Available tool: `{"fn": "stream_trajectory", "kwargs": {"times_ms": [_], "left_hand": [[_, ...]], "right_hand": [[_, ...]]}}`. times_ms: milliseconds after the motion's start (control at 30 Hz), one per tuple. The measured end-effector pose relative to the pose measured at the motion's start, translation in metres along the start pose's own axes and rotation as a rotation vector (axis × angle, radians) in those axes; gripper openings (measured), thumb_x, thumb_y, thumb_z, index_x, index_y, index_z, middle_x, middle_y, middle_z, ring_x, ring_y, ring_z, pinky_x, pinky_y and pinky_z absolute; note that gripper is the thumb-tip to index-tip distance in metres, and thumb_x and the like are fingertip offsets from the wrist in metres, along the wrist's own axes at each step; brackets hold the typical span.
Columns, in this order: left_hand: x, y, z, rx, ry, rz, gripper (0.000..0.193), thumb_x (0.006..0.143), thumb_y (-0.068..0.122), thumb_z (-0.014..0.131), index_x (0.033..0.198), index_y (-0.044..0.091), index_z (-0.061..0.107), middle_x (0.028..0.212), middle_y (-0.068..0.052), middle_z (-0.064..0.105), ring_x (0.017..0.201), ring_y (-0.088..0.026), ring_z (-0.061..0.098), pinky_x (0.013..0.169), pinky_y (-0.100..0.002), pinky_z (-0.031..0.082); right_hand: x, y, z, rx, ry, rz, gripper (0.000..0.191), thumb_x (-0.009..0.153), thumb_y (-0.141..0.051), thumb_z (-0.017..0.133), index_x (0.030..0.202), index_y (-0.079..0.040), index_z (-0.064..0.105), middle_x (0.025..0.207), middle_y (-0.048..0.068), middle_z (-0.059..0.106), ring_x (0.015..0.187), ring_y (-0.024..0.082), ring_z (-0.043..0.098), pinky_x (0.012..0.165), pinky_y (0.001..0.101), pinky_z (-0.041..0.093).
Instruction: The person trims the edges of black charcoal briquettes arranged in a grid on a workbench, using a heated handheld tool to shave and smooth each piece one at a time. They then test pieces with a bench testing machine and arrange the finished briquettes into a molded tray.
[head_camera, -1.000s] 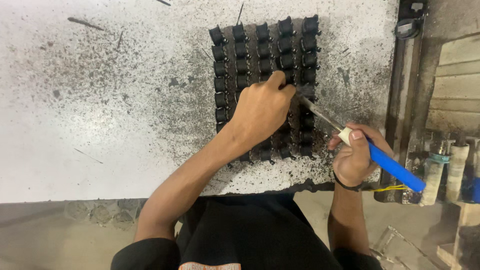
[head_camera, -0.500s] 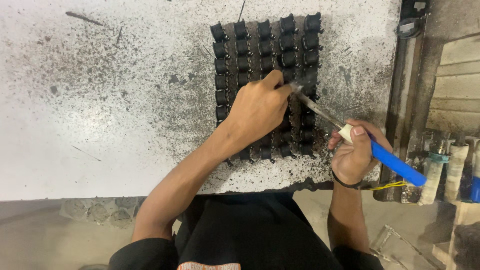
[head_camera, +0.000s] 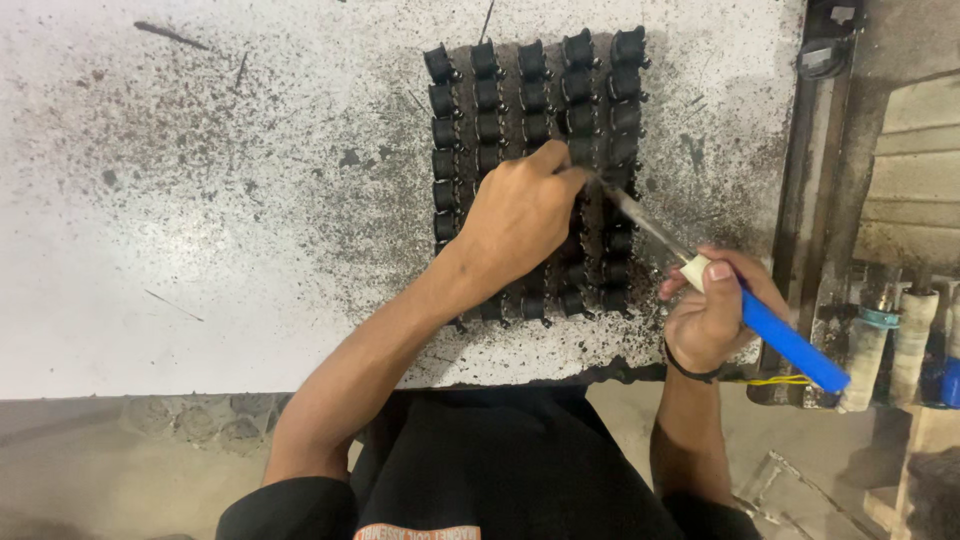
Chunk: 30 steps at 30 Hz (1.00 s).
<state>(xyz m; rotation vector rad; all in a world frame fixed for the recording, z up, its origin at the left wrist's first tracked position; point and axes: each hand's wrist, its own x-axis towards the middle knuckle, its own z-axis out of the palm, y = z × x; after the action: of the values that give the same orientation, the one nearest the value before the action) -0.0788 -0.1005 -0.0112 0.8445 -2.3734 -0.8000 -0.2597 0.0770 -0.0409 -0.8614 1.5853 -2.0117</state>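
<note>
Head camera looks straight down on my two hands over a grid of small black components (head_camera: 530, 130) laid in rows on a white, black-speckled bench (head_camera: 200, 200). My right hand (head_camera: 712, 315) is wrapped shut around the blue handle of a soldering iron (head_camera: 790, 345), gripped near the pale collar so the long metal shaft slants up and left from my fist. Its tip meets the row just beside my left fingertips. My left hand (head_camera: 520, 215) lies over the middle of the grid, fingers pinched together near the tip, seemingly steadying one piece or feeding something thin; I cannot tell what, if anything, it grips. Beyond the handle, to its right, stands a dark metal frame (head_camera: 820, 150) with pale spools (head_camera: 905, 340) further right.
</note>
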Motion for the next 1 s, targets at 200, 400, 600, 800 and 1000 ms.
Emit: {"fn": "stream_trajectory", "kwargs": {"times_ms": [200,400,600,800,1000], "left_hand": [[-0.001,0.003,-0.001,-0.051,0.017,-0.012,0.014,0.083,0.000,0.068,0.094,-0.003,0.074,0.095,-0.017,0.064,0.065,-0.034,0.070,0.057,-0.043,0.058],[-0.004,-0.002,0.000,-0.054,0.089,-0.006,0.011,0.085,0.004,0.069,0.094,0.004,0.076,0.097,-0.010,0.068,0.067,-0.035,0.070,0.059,-0.044,0.058],[0.003,0.000,0.000,-0.023,0.053,-0.008,0.013,0.084,0.003,0.068,0.095,0.003,0.075,0.094,-0.013,0.067,0.066,-0.036,0.069,0.057,-0.045,0.057],[-0.001,0.015,-0.017,-0.005,-0.010,-0.034,0.011,0.085,0.004,0.069,0.095,0.000,0.069,0.098,-0.016,0.061,0.072,-0.035,0.069,0.061,-0.044,0.058],[-0.027,0.027,-0.014,-0.001,0.065,0.057,0.018,0.083,0.001,0.068,0.101,-0.002,0.067,0.105,-0.014,0.058,0.092,-0.032,0.069,0.073,-0.040,0.059]], "right_hand": [[0.000,-0.001,0.001,-0.009,0.019,0.016,0.029,0.100,-0.019,0.069,0.102,0.010,0.067,0.084,0.019,0.065,0.056,0.026,0.061,0.048,0.0344,0.050],[0.001,-0.004,0.004,0.007,0.007,0.011,0.028,0.100,-0.018,0.069,0.103,0.009,0.066,0.086,0.018,0.064,0.059,0.027,0.063,0.050,0.0352,0.051],[-0.001,-0.002,0.000,-0.016,-0.032,0.000,0.027,0.099,-0.019,0.068,0.102,0.008,0.066,0.084,0.018,0.064,0.055,0.027,0.061,0.049,0.0350,0.051],[0.007,-0.003,-0.018,0.133,0.097,-0.010,0.025,0.099,-0.018,0.069,0.102,0.007,0.066,0.080,0.018,0.062,0.054,0.027,0.059,0.049,0.0357,0.050],[-0.019,0.004,-0.022,0.077,0.058,-0.021,0.027,0.097,-0.020,0.071,0.102,0.006,0.065,0.092,0.020,0.064,0.056,0.026,0.059,0.048,0.0346,0.051]]}}
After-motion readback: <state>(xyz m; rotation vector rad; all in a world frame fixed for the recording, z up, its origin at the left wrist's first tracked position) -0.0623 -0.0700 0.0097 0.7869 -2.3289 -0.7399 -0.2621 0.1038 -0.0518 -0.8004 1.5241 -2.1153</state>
